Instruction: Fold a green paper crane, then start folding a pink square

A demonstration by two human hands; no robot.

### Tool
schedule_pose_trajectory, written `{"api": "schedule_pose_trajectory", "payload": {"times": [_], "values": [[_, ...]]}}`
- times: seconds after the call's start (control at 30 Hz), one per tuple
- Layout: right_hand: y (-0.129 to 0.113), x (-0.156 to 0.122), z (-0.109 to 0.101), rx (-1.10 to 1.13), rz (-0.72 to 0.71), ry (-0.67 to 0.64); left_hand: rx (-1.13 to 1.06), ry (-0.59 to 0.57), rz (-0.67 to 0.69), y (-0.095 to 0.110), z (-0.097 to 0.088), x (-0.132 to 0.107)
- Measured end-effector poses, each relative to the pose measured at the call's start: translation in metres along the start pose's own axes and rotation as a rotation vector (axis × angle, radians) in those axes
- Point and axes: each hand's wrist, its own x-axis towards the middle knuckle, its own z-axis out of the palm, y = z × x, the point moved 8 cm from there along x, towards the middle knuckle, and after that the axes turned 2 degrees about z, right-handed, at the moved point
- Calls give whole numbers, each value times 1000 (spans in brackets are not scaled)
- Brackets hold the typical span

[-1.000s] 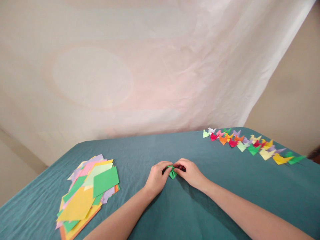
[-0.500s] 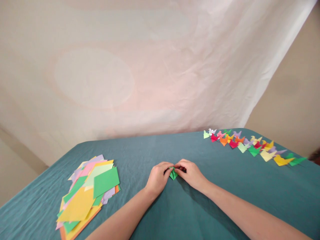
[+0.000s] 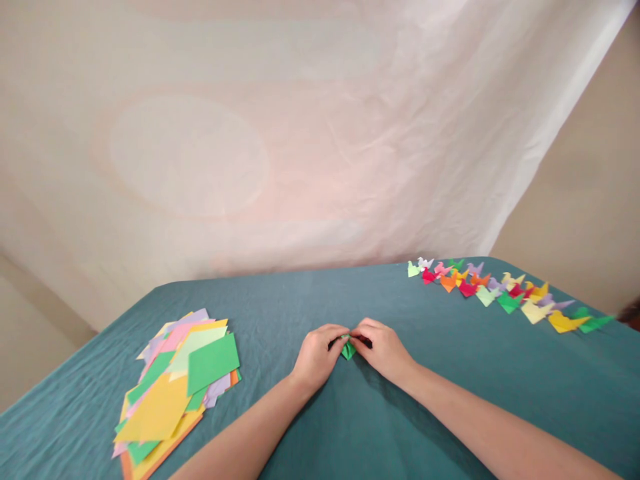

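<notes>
A small folded piece of green paper is pinched between my two hands, just above or on the cloth near the middle of the table. My left hand grips its left side between thumb and fingers. On the opposite side, my right hand pinches the paper in the same way. The fingertips of both hands nearly meet at its upper edge and cover that part. Only the lower, pointed part of the paper shows, with a crease down its middle.
Loose coloured paper sheets lie in an overlapping pile on the left. Several folded paper birds stand in rows at the back right. Dark green cloth covers the table, and a pale sheet hangs behind it.
Very little differs. The fingertips of both hands have shifted slightly at the top of the green paper, which stays between them.
</notes>
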Motion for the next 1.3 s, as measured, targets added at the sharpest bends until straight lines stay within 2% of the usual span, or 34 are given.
{"api": "schedule_pose_trajectory", "payload": {"times": [0.73,1.3], "values": [[-16,-6,8,-370,-179,-31,87,-67,47,8,6,-2],[-19,-6,8,-417,-197,-38,126,-46,38,7,6,-3]]}}
